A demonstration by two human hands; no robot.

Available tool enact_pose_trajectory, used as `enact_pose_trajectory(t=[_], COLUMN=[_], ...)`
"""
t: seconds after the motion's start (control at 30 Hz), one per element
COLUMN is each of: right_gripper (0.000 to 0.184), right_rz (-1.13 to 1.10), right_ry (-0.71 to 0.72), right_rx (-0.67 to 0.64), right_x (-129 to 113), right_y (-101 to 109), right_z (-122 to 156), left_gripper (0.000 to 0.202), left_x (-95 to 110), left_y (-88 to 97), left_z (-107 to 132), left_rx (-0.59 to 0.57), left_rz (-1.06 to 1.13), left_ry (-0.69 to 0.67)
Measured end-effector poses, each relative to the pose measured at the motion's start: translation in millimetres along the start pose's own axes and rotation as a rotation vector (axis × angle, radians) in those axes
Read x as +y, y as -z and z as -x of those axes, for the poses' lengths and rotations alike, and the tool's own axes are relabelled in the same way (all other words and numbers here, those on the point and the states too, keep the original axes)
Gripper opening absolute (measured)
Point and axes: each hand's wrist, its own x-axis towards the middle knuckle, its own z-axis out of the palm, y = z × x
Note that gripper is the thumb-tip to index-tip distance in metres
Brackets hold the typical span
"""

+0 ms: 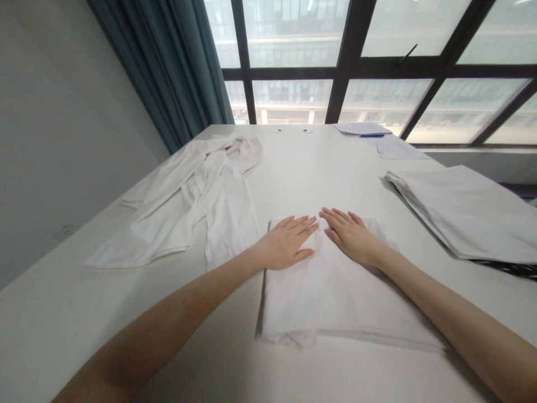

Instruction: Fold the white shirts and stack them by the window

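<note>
A folded white garment [335, 296] lies flat on the white table [62, 313] in front of me. My left hand [287, 243] rests palm down on its far left part, fingers stretched out and together. My right hand [350, 235] lies flat beside it on the far middle of the fold, fingers also extended. The fingertips of both hands nearly meet near the garment's far edge. Neither hand grips anything.
An unfolded white shirt [188, 201] sprawls at the left of the table. A stack of folded white cloth [470, 212] sits at the right. Papers [363, 129] with a blue pen [371, 135] lie at the far edge, below the windows and beside a teal curtain [168, 67].
</note>
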Motion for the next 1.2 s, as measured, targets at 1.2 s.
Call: enact_pose_trajectory(t=[1.2], right_gripper=[0.059], right_rz=[0.147], right_ry=[0.018], right_rx=[-0.050], right_x=[14.4], right_y=[13.2], right_z=[60.9], left_gripper=[0.088], left_x=[28.8], left_y=[4.5], left_z=[34.0], left_rx=[-0.093], left_rz=[-0.086], left_ry=[0.046])
